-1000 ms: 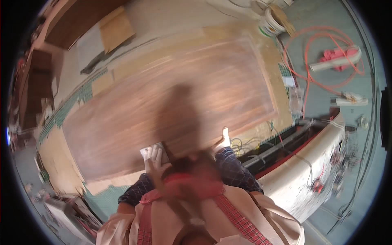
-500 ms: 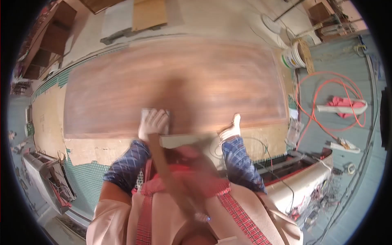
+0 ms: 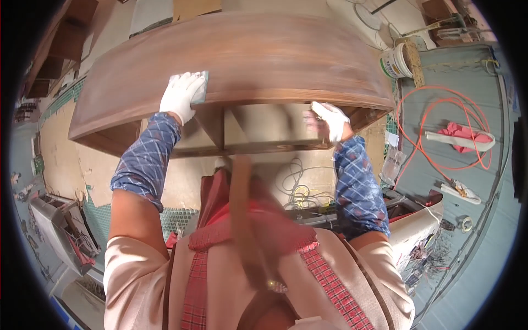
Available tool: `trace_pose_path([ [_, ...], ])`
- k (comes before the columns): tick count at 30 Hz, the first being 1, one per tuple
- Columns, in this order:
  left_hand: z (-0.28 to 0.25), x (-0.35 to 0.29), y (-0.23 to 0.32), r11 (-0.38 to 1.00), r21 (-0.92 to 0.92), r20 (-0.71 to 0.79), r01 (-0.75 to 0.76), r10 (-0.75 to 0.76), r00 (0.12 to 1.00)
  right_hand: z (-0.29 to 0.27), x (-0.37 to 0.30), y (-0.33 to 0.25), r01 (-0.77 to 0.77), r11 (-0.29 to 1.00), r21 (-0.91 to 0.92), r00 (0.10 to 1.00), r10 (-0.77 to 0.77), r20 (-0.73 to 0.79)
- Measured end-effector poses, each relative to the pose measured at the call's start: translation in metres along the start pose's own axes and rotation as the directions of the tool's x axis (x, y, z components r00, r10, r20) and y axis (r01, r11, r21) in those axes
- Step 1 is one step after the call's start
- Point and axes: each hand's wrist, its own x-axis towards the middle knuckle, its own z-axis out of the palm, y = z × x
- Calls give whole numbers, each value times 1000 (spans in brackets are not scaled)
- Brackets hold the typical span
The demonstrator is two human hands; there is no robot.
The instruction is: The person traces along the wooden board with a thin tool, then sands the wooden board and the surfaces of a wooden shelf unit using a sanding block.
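Left gloved hand (image 3: 181, 96) presses a grey-green sanding pad (image 3: 200, 88) at the brown stained wooden tabletop (image 3: 242, 60)'s near edge — right gloved hand (image 3: 330, 118) grips that edge's underside; surface looks evenly rubbed, edge work in progress.

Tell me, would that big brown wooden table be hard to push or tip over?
Probably hard. The wooden table looks broad and thick-topped, with drawer boxes beneath, so likely heavy and stiff. Its wide flat top suggests it would slide rather than tip. The gloved left hand and right hand rest on its front edge without bending it.

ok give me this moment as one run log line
left hand: gloved, pressing a green pad on wooden tabletop | right hand: gloved, on tabletop's near edge | white bucket on floor at right
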Motion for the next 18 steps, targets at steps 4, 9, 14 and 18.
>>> trace_pose_path([
  [4,-6,14,-12,999,-32,-85,-36,33,996,11,-43,-56,-53,-274,-960,387,-892,234],
  [9,-37,39,-1,999,-39,45,34,-33,998,-18,-8,-90,-288,-396,-872,846,-531,-39],
  [14,-22,29,-2,992,-106,9,70,-70,998,-34,20,-95,-267,-491,-829,853,-520,33],
  [18,-30,40,5,990,-130,104,51,-37,994,-48,14,-96,-127,-546,-828,829,-517,213],
])
